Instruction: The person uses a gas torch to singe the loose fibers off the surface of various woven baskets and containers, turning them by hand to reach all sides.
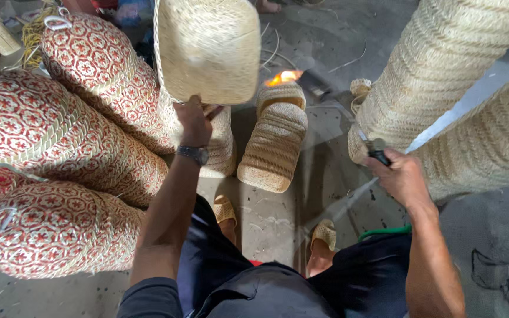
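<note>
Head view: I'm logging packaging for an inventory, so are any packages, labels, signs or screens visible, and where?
None in view: only woven basket stacks, red-patterned at left and plain straw at right.
Nearest to a screen: a dark wristwatch on the left hand.

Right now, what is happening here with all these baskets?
A person sits on the grey concrete floor. The left hand holds up a plain straw-coloured woven basket by its edge. The right hand has a grip on a dark-handled torch, and a small orange flame burns beyond. Stacks of red-patterned woven baskets lie at the left.
</note>
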